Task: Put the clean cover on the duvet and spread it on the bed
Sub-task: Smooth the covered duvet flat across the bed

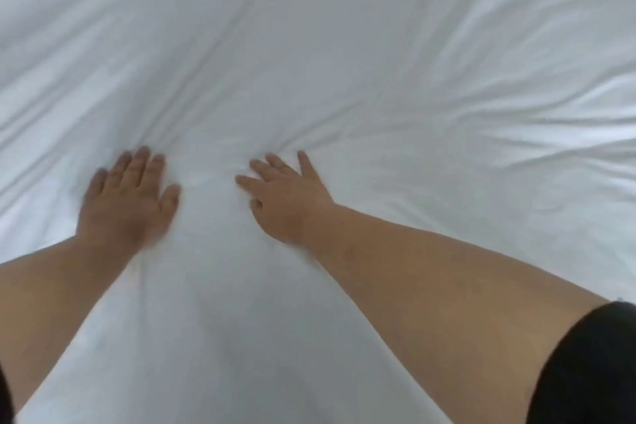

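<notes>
Only flat hands (125, 196) on duvet (344, 79).

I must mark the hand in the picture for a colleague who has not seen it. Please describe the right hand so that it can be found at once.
White cloth fills the view, and two bare forearms reach up from the bottom edge. The right hand ends the forearm that has a black sleeve. Unlike the left hand, its fingers are splayed.

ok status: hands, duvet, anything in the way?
Left hand and right hand flat, pressing the white duvet. Duvet spread, creases fanning out. Nothing in the way.
</notes>
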Demonstrator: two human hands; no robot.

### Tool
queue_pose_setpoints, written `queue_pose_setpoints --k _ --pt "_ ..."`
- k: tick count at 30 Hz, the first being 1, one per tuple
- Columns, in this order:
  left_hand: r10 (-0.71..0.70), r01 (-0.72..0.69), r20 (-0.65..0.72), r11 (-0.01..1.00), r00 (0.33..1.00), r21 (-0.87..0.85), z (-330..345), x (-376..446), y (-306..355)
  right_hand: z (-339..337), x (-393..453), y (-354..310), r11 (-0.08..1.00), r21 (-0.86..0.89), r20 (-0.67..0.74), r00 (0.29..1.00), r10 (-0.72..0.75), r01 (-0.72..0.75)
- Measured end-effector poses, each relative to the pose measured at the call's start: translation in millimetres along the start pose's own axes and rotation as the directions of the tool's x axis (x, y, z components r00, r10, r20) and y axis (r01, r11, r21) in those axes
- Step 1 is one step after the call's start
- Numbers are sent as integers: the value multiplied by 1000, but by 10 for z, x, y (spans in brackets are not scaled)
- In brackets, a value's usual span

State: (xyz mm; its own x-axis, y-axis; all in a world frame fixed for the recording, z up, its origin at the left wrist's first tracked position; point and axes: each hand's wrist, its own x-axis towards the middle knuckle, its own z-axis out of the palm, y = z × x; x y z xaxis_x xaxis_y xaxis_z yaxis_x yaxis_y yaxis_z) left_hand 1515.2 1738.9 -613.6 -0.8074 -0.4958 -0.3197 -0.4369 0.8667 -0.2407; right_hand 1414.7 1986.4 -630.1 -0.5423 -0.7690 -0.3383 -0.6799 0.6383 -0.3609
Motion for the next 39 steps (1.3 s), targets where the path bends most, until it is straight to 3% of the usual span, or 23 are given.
queue_pose_setpoints --k 2,4,7,9,10,12,14,15,17,21,23,25,28,31,33,35,37,39 --pt "-152 154 40 987 988 -51 93 -152 -442 -97 -233 150 998 48 -93 995 -34 39" --pt "-176 177 17 972 984 -157 64 -193 -462 -231 -508 542 996 52 -285 955 79 -67" --pt "81 -122 -156 954 984 -273 -167 -100 47 -462 -930 1506 864 126 -431 758 490 -487" --pt "318 -378 -255 895 913 -235 -305 -26 503 -596 -1175 2050 619 239 -355 526 773 -748" --pt "416 -470 -263 860 871 -199 -335 2 690 -603 -1251 2238 518 264 -295 443 847 -814" --pt "540 -574 -212 802 815 -164 -287 74 876 -541 -1254 2364 410 266 -206 364 908 -873" --pt "549 -568 -150 807 823 -164 -122 227 757 -465 -925 2130 395 251 -257 332 907 -884" --pt "530 -548 -142 819 836 -172 -31 318 609 -446 -659 1889 422 237 -288 351 891 -875" --pt "485 -506 -151 844 861 -176 136 514 191 -391 3 1339 560 150 -351 485 801 -815" --pt "322 -344 -152 927 934 -152 422 944 -1174 -361 1682 -144 766 39 -304 723 621 -641" --pt "175 -191 -121 972 977 -137 588 1076 -2093 -227 2517 -1166 870 -47 -267 845 463 -491" --pt "-4 -3 -64 994 998 -109 756 1080 -3004 73 3084 -2340 964 -148 -192 963 191 -221" --pt "-314 323 102 942 944 -92 950 837 -4107 642 3255 -3888 964 -191 15 983 -184 183" --pt "-524 549 204 831 827 -92 1105 479 -4790 779 3126 -4413 946 -144 101 955 -277 290" --pt "-557 579 174 804 812 -132 1089 338 -4938 576 3021 -4156 941 -161 41 955 -295 298" --pt "-470 466 29 863 882 -194 1012 343 -4851 260 2932 -3603 965 -203 -108 976 -189 165" --pt "-275 241 -113 938 955 -248 871 448 -4580 -98 2916 -2911 969 -199 -247 965 92 -144" --pt "-11 -39 -192 967 981 -253 808 610 -4211 -376 2910 -2437 865 -103 -326 839 437 -491"
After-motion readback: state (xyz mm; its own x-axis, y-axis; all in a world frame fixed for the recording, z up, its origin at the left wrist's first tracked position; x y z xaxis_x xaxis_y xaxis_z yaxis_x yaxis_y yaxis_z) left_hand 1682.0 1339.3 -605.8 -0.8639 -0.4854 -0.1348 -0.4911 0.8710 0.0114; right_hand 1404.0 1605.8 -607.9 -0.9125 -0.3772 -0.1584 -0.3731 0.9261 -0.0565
